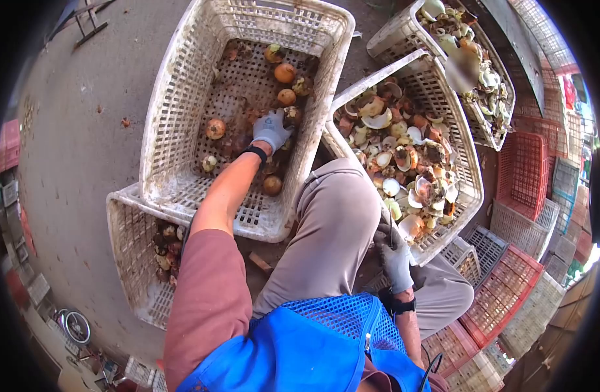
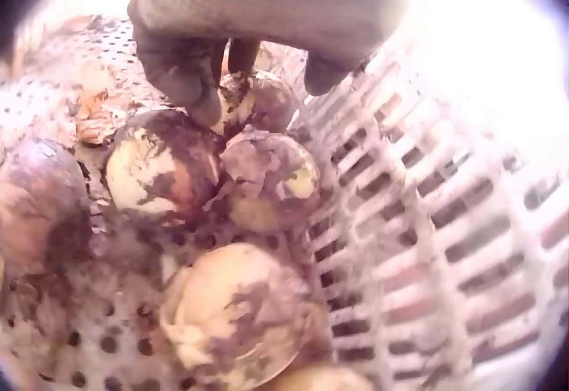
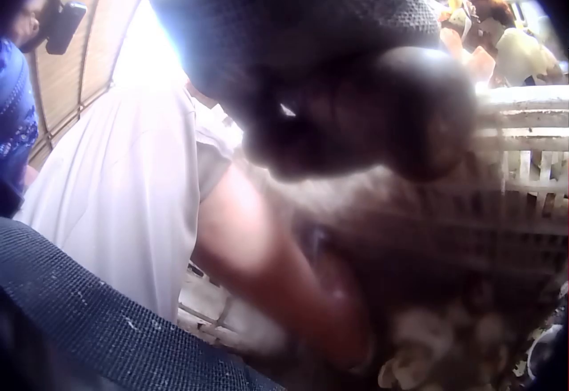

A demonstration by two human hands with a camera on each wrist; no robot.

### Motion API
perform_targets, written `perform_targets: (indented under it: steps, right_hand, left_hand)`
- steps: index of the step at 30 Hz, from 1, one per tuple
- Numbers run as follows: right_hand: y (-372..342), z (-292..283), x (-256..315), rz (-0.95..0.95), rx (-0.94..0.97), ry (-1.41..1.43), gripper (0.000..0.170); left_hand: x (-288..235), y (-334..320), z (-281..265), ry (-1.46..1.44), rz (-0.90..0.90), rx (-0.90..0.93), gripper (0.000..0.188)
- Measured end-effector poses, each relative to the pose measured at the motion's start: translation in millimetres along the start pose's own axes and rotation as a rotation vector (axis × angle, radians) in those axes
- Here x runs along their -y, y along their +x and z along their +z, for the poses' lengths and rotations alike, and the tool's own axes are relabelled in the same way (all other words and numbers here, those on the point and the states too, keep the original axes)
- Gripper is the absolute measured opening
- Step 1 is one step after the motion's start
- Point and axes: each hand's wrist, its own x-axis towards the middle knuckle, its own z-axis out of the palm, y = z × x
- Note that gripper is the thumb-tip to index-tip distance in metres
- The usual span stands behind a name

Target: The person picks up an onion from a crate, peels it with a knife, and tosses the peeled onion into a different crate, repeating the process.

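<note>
My left hand (image 1: 272,129), in a grey glove, reaches down into a large dirty white plastic crate (image 1: 163,117). In the left wrist view its fingers and thumb curl down on both sides of an onion (image 2: 271,102) with flaking skin. More onions lie close by, among them a dark-patched onion (image 2: 164,167) and a pale yellow onion (image 2: 240,315). My right hand (image 1: 398,264), also gloved, is low beside my knee, near the rim of a crate of onion scraps (image 1: 470,176). Its fingers are bent and heavily shadowed; I cannot tell whether they hold something.
Another crate of peelings (image 1: 502,124) stands at the upper right. Under the large crate, a lower crate (image 1: 127,248) holds dark onions. Stacked red crates (image 1: 525,170) line the right side. A bicycle wheel (image 1: 76,326) shows at the lower left.
</note>
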Motion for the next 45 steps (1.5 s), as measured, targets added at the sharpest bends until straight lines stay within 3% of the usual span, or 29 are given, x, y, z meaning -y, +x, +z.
perform_targets:
  steps: [6,10,13,14,17,18,21,22,23,25,27,28,30,31,33,36,38,39,45]
  right_hand:
    - [2,-1,4,0.019,0.033,0.033,0.026]
    - [-3,-3,12,0.075,0.021,-0.076,0.027]
    - [-3,-2,0,-0.107,-0.004,-0.093,0.026]
    - [-4,-4,0,-0.084,0.007,-0.104,0.028]
    - [-8,-5,24,0.010,0.049,0.081,0.027]
    - [-6,-5,21,0.085,0.114,0.266,0.031]
    - [-11,-15,46,0.174,0.195,0.446,0.034]
    - [-22,-23,72,0.243,0.228,0.608,0.037]
    - [-34,-29,85,0.139,0.222,0.658,0.037]
    - [-45,-29,72,0.006,0.141,0.939,0.038]
    - [-35,-26,6,-0.226,-0.045,-0.016,0.041]
    - [-31,-19,-28,-0.537,-0.222,-0.304,0.043]
    - [-54,-28,0,-0.514,-0.313,-0.241,0.043]
    - [-68,-35,23,-0.498,-0.355,-0.210,0.044]
    - [-99,-50,75,-0.762,-0.410,-0.090,0.050]
    - [-124,-61,112,-0.917,-0.389,-0.160,0.068]
    - [-127,-69,119,-0.921,-0.350,-0.294,0.081]
    - [-124,-69,117,-1.028,-0.407,-0.299,0.085]
    - [-127,-80,82,-0.986,-0.472,-0.284,0.087]
  left_hand:
    - [-12,34,23,0.172,0.112,-0.032,0.056]
    - [-18,45,15,0.128,0.087,0.084,0.060]
    - [-10,36,-4,-0.105,-0.056,0.200,0.063]
    - [11,47,16,-0.451,-0.195,0.152,0.066]
    - [32,23,-6,-1.551,-0.178,0.402,0.064]
    - [22,7,-27,-1.701,-0.065,0.385,0.065]
    - [-18,-49,-99,-2.045,0.267,0.343,0.068]
    - [-27,-67,-118,-2.063,0.330,0.391,0.065]
    - [-37,-87,-137,-2.079,0.395,0.443,0.062]
    - [-66,-121,-155,-2.135,0.446,0.369,0.069]
    - [-89,-157,-170,-2.118,0.539,0.387,0.071]
    - [-99,-174,-175,-2.066,0.555,0.395,0.072]
    - [-122,-203,-181,-1.966,0.593,0.406,0.075]
    - [-137,-220,-185,-1.862,0.636,0.313,0.077]
    - [-169,-254,-191,-1.649,0.723,0.132,0.080]
    - [-199,-286,-181,-1.568,0.826,0.086,0.083]
    - [-218,-304,-173,-1.564,0.868,0.079,0.080]
    - [-225,-314,-172,-1.553,0.842,0.131,0.079]
    - [-252,-350,-148,-1.560,0.767,0.290,0.077]
